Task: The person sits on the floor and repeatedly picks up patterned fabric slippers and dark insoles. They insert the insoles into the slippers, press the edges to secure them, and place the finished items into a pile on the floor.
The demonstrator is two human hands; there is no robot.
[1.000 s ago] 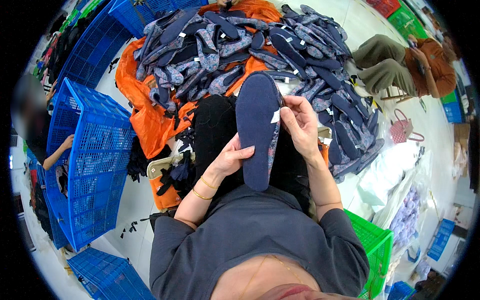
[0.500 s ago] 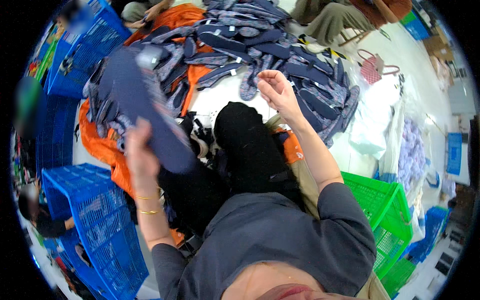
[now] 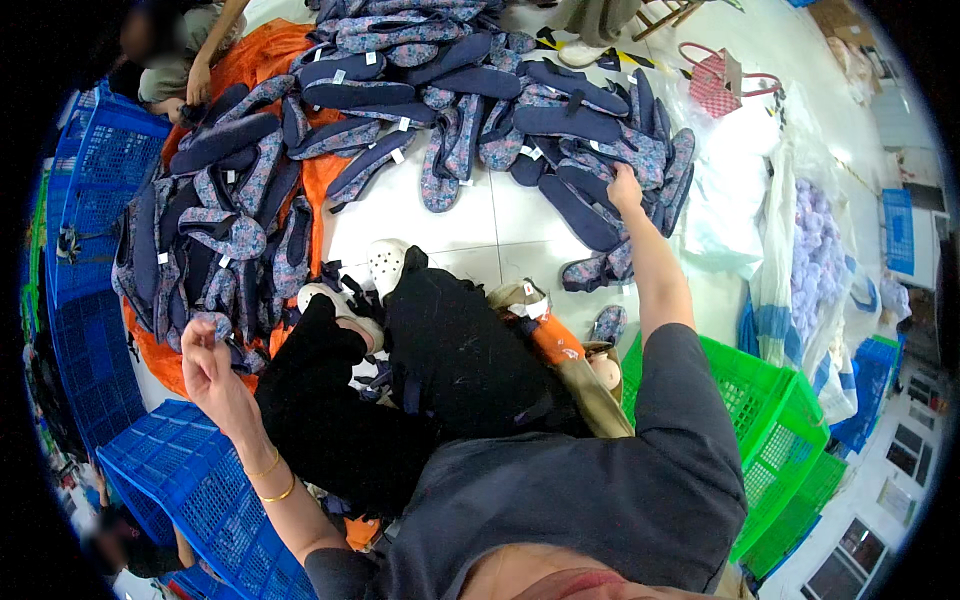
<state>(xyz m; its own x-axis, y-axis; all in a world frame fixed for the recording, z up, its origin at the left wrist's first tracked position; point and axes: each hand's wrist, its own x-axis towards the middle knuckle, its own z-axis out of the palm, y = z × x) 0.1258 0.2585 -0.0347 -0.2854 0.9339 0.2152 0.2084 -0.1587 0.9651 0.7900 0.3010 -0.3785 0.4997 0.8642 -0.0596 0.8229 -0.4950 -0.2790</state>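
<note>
My right hand [image 3: 627, 190] reaches to the right-hand pile, its fingers closed on the edge of a blue-pink patterned slipper [image 3: 640, 158] with a dark sole. More slippers [image 3: 568, 122] lie around it, several with small white tags. My left hand [image 3: 212, 375] is raised at the near edge of the left slipper pile [image 3: 228, 235], with fingers loosely bent and apart and no slipper in its grasp. That pile rests partly on an orange cloth [image 3: 315, 180]. Between the piles, my black-covered legs and white clogs [image 3: 388, 265] show.
Blue crates [image 3: 190, 480] stand at the left, and green crates [image 3: 760, 400] at the right. A white plastic bag [image 3: 725, 200] and a red checked handbag [image 3: 712, 85] lie at the far right. Another person's hand [image 3: 198, 82] is at the far left beside the cloth.
The large dark-soled slipper at my left hand has left it, and that hand has moved left. My right hand has moved rightward onto a slipper in the pile. The view has shifted.
</note>
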